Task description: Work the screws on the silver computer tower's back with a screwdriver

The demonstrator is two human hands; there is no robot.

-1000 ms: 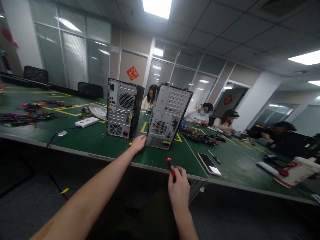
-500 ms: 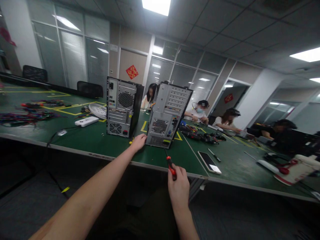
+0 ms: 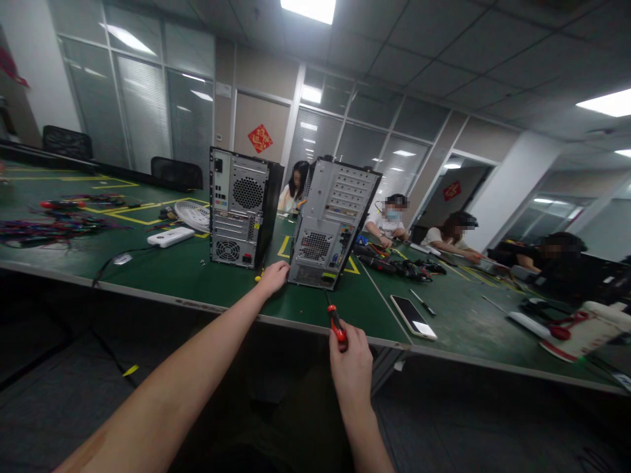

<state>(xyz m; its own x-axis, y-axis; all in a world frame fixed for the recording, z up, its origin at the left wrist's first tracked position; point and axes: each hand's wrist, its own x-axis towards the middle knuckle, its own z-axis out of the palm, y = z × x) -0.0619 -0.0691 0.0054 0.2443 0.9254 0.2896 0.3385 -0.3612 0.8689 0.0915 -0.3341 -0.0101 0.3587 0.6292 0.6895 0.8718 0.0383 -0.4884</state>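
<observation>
Two computer cases stand upright on the green table, their rear panels facing me. My left hand [image 3: 275,278] is closed against the lower left edge of the right-hand computer case [image 3: 323,220]; some of its fingers are hidden behind that edge. In my right hand [image 3: 351,355] is a red and black screwdriver [image 3: 333,316]. Its thin shaft points up at the bottom edge of the same case, and I cannot tell whether the tip touches. The other computer case [image 3: 239,210] stands to the left, with something small and yellow [image 3: 258,278] by my left wrist.
On the left lie a white power strip [image 3: 171,237], a white plastic basket [image 3: 192,215] and bundled cables [image 3: 59,226]. A phone [image 3: 413,316], a pen [image 3: 422,302] and black cables [image 3: 414,268] lie on the right, near a white and red bag [image 3: 584,332]. Several people sit across the table.
My hands and the screwdriver stay almost where they were. The view shifts slightly. Across the table, a co-worker in a mask has moved their arms.
</observation>
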